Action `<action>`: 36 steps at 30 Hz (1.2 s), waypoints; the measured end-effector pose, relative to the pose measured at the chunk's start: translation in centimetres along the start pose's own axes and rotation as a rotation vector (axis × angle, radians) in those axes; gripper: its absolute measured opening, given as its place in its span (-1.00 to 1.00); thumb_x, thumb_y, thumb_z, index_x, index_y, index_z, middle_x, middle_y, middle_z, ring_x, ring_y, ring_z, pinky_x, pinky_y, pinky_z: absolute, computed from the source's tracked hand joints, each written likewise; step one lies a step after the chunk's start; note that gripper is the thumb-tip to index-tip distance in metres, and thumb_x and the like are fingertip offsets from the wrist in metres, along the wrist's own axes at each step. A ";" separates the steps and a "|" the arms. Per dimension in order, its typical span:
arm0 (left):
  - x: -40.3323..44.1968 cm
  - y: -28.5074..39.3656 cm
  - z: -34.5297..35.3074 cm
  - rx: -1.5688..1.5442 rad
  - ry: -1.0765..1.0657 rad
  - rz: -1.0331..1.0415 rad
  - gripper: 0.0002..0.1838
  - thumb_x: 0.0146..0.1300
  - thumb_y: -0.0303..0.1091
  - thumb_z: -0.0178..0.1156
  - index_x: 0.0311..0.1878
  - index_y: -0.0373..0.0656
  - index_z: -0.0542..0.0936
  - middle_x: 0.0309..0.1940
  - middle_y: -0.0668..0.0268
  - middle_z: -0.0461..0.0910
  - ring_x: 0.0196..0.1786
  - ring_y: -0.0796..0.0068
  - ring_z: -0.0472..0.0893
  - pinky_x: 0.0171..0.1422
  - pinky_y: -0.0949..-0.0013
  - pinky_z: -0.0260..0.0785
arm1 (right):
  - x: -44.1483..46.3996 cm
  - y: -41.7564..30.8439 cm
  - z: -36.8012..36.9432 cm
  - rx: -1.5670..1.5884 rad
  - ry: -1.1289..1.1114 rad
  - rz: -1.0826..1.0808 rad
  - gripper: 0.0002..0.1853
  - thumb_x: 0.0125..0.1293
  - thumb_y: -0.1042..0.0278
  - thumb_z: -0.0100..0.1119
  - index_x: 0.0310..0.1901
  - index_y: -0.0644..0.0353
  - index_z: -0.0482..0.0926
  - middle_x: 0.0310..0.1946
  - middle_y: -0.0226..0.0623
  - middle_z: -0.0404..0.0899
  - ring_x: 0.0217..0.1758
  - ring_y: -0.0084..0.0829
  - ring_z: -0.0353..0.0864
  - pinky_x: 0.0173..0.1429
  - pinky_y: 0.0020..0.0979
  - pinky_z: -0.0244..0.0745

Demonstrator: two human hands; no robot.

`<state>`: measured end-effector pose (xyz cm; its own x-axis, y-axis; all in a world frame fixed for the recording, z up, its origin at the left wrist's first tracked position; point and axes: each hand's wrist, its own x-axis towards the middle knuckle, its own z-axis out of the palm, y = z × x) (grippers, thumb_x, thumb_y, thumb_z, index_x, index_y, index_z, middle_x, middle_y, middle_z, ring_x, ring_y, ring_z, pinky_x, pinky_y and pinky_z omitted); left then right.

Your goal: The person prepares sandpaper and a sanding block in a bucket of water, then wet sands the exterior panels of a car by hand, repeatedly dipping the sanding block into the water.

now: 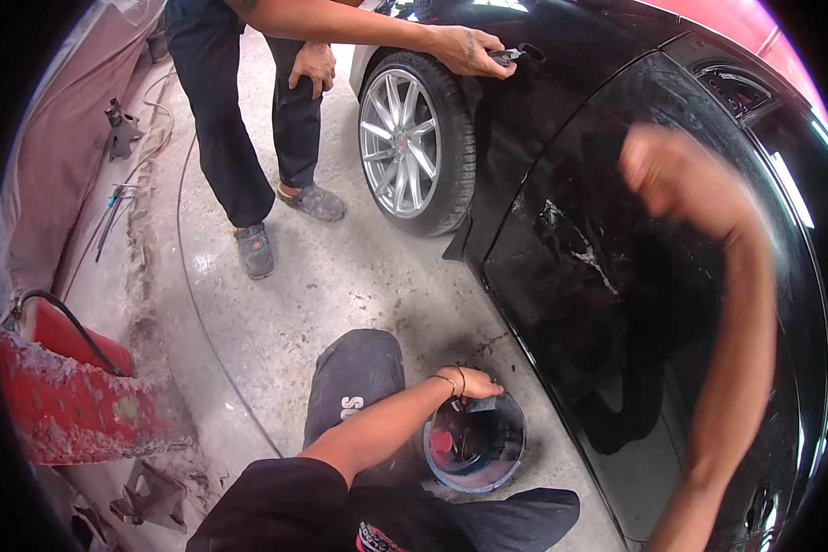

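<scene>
Bucket; left hand (at its edge)

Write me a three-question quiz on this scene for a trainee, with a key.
1. What container is the camera wearer's left hand at?

2. True or false: the spokes of the car's wheel are black.

3. What shows behind the wearer's blurred right hand?
A) the co-worker's trousers
B) the pale floor
C) the car's black side

Key
1. A bucket.
2. False: they are silver.
3. C.
</scene>
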<state>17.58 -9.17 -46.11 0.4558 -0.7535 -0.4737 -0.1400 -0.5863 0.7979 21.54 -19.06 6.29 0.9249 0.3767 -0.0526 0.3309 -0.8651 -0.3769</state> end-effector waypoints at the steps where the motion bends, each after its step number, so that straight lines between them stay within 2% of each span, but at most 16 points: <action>1: -0.1 0.1 -0.1 -0.014 -0.012 -0.008 -0.15 0.58 0.30 -0.09 0.33 -0.45 0.59 0.15 -0.03 0.71 -0.23 0.14 0.79 -0.06 0.02 0.61 | 0.0 2.5 3.7 0.016 -0.119 -0.065 -0.87 0.13 0.45 0.36 -0.26 0.14 0.64 -0.42 -0.49 0.53 -0.36 -0.48 0.54 -0.27 -0.36 0.48; 2: -0.8 0.7 -0.5 -0.022 -0.012 -0.016 -0.16 0.57 0.31 -0.07 0.35 -0.41 0.60 0.19 -0.03 0.71 -0.19 0.11 0.78 0.02 0.03 0.59 | -0.7 6.6 8.4 -0.075 -0.108 -0.315 -0.81 0.02 0.57 0.33 -0.27 0.27 0.65 -0.38 -0.29 0.64 -0.28 -0.25 0.64 -0.14 -0.25 0.59; 3: -2.2 1.7 -1.1 -0.030 -0.009 -0.026 -0.17 0.57 0.32 -0.06 0.37 -0.37 0.61 0.23 -0.03 0.71 -0.16 0.09 0.77 0.10 0.05 0.57 | -1.5 11.5 13.7 -0.098 -0.122 -0.386 -0.86 0.13 0.58 0.26 -0.25 0.27 0.69 -0.32 -0.14 0.71 -0.20 -0.17 0.72 -0.07 -0.20 0.63; 4: -3.1 2.1 -1.5 -0.038 -0.006 -0.038 -0.17 0.56 0.32 -0.04 0.40 -0.32 0.61 0.26 -0.03 0.70 -0.13 0.06 0.76 0.19 0.06 0.55 | -4.1 10.5 17.9 -0.141 -0.128 -0.100 -0.87 0.27 0.54 0.19 -0.21 0.25 0.71 -0.29 -0.10 0.76 -0.13 -0.16 0.78 -0.02 -0.17 0.65; 7: -2.6 2.0 -0.8 -0.114 0.025 -0.091 -0.16 0.56 0.34 -0.06 0.37 -0.33 0.63 0.21 0.00 0.73 -0.11 0.10 0.75 0.18 0.06 0.55 | -10.1 17.5 31.2 -0.060 -0.125 0.222 -0.65 0.58 0.06 0.25 -0.03 0.25 0.69 -0.25 -0.11 0.81 -0.24 -0.16 0.84 -0.10 -0.15 0.70; 9: -2.1 1.3 -1.0 -0.163 -0.020 -0.079 -0.16 0.57 0.35 -0.06 0.38 -0.34 0.62 0.19 -0.02 0.72 -0.08 0.10 0.73 0.19 0.06 0.54 | -14.7 19.0 37.5 0.167 -0.069 0.438 -0.58 0.56 0.05 0.32 0.17 0.26 0.65 -0.17 -0.10 0.82 -0.15 -0.28 0.83 -0.01 -0.23 0.70; 11: -2.8 1.8 -1.4 -0.204 -0.038 -0.082 -0.16 0.57 0.35 -0.05 0.38 -0.34 0.61 0.20 -0.02 0.71 -0.04 0.09 0.72 0.19 0.05 0.54 | -18.8 20.7 43.8 0.454 -0.022 0.529 -0.37 0.54 0.07 0.37 0.45 0.28 0.46 0.10 -0.01 0.74 0.02 -0.31 0.78 0.14 -0.27 0.66; 14: -1.8 0.9 -0.7 -0.210 -0.005 -0.090 -0.05 0.56 0.42 -0.08 0.45 -0.41 0.55 0.35 -0.11 0.63 0.28 -0.05 0.64 0.42 0.07 0.44 | -22.5 20.2 49.6 0.863 0.074 0.575 -0.08 0.54 0.07 0.38 0.70 0.19 0.04 0.52 0.10 0.39 0.31 -0.20 0.61 0.27 -0.23 0.61; 15: -1.8 0.9 -0.8 -0.187 0.006 -0.089 -0.03 0.55 0.44 -0.09 0.46 -0.42 0.53 0.38 -0.13 0.61 0.35 -0.08 0.61 0.47 0.07 0.41 | -23.2 20.4 51.5 0.963 0.139 0.632 -0.06 0.53 0.08 0.40 0.72 0.12 0.01 0.52 0.09 0.40 0.32 -0.22 0.60 0.28 -0.24 0.61; 18: -2.7 1.5 -1.2 -0.166 0.031 -0.036 0.01 0.55 0.48 -0.11 0.46 -0.44 0.53 0.41 -0.17 0.58 0.47 -0.12 0.53 0.59 0.10 0.31 | -22.7 19.3 52.5 1.080 0.238 0.777 -0.05 0.52 0.14 0.42 0.73 0.08 0.01 0.54 0.09 0.37 0.29 -0.26 0.60 0.32 -0.25 0.59; 20: -1.0 0.2 -0.7 -0.064 0.023 -0.008 -0.06 0.59 0.41 -0.11 0.32 -0.48 0.60 0.21 -0.04 0.68 0.11 0.10 0.65 0.13 0.10 0.50 | -21.5 20.0 53.1 1.078 0.331 0.654 -0.05 0.49 0.27 0.43 0.72 0.11 0.02 0.52 0.14 0.36 0.29 -0.28 0.60 0.37 -0.25 0.57; 22: 0.1 -0.5 -0.5 -0.028 0.006 -0.020 -0.09 0.61 0.37 -0.12 0.23 -0.50 0.64 0.11 0.00 0.74 -0.03 0.19 0.72 -0.05 0.09 0.60 | -20.8 19.5 52.1 1.006 0.338 0.600 -0.08 0.48 0.37 0.41 0.71 0.15 0.05 0.50 0.17 0.37 0.29 -0.27 0.61 0.38 -0.26 0.56; 28: -1.4 1.4 -0.8 -0.071 -0.002 -0.048 -0.03 0.61 0.41 -0.16 0.24 -0.56 0.62 0.14 -0.11 0.73 0.12 0.03 0.72 0.32 0.06 0.50 | -20.7 19.4 51.8 0.852 0.227 0.582 -0.16 0.51 0.38 0.34 0.68 0.18 0.09 0.32 0.16 0.58 0.06 -0.32 0.75 0.20 -0.33 0.61; 31: -1.6 1.5 -0.5 -0.071 0.050 -0.089 -0.02 0.60 0.42 -0.17 0.21 -0.55 0.64 0.12 -0.13 0.74 0.14 0.01 0.72 0.30 0.06 0.51 | -20.6 19.4 51.7 0.756 0.191 0.606 -0.18 0.51 0.39 0.33 0.68 0.17 0.11 0.26 0.10 0.64 0.04 -0.34 0.75 0.17 -0.34 0.61; 34: -1.6 1.7 -0.5 -0.030 0.017 -0.078 -0.08 0.60 0.46 -0.18 -0.14 -0.38 0.70 -0.27 0.13 0.67 -0.14 0.16 0.62 0.08 0.06 0.44 | -20.6 19.7 51.8 0.778 0.171 0.587 -0.20 0.52 0.40 0.32 0.67 0.18 0.12 0.21 0.05 0.68 0.03 -0.34 0.76 0.15 -0.35 0.63; 36: -1.5 1.7 -0.3 0.023 0.025 -0.072 -0.08 0.61 0.46 -0.19 -0.19 -0.37 0.68 -0.31 0.14 0.67 -0.17 0.16 0.62 0.06 0.05 0.44 | -20.5 19.4 51.6 0.804 0.182 0.590 -0.24 0.52 0.41 0.31 0.65 0.19 0.18 0.17 0.01 0.70 0.02 -0.35 0.77 0.15 -0.35 0.63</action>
<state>16.94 -8.88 -43.92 0.4871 -0.7014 -0.5203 -0.1260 -0.6460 0.7529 -0.68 -26.52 -47.64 0.9367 -0.1528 -0.3150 -0.3500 -0.3919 -0.8508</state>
